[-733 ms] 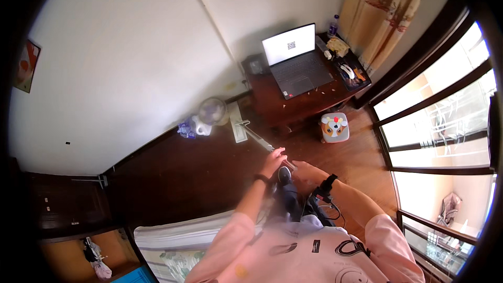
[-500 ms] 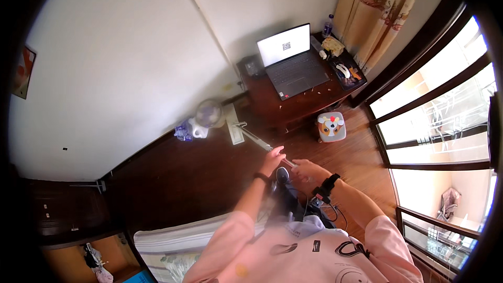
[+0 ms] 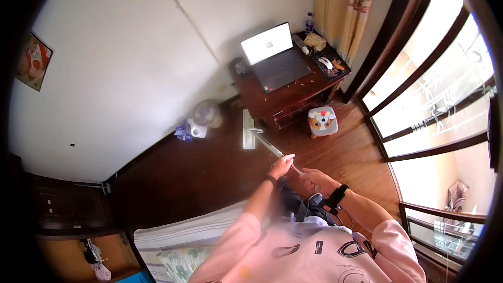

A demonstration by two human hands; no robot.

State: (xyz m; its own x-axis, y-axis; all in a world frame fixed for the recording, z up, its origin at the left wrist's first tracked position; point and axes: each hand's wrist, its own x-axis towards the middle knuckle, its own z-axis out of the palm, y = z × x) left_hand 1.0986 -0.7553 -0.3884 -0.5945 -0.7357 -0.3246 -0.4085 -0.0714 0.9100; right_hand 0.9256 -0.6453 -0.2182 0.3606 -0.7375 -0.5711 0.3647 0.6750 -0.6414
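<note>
Both of my hands are wrapped round the pale handle of a flat mop (image 3: 268, 145). My left hand (image 3: 283, 166) grips it lower down the pole, while my right hand (image 3: 316, 179) is closed near its upper end. The white, rectangular mop head (image 3: 249, 135) lies flat on the dark wooden floor, just left of the desk's front leg. The pole slants from the head up toward my body. A dark band sits on each of my wrists.
A wooden desk (image 3: 293, 98) carries an open laptop (image 3: 283, 71). Near it stand a dog-faced stool (image 3: 323, 121) and a round fan (image 3: 206, 113); a white-and-purple bag (image 3: 183, 131) leans by the wall. A striped bed (image 3: 173, 229) is close on my left, glass doors (image 3: 424, 94) on the right.
The mop head has slid right along the floor, away from the fan and closer to the desk. Both hands have shifted slightly right and down with the pole, and the view has turned a little.
</note>
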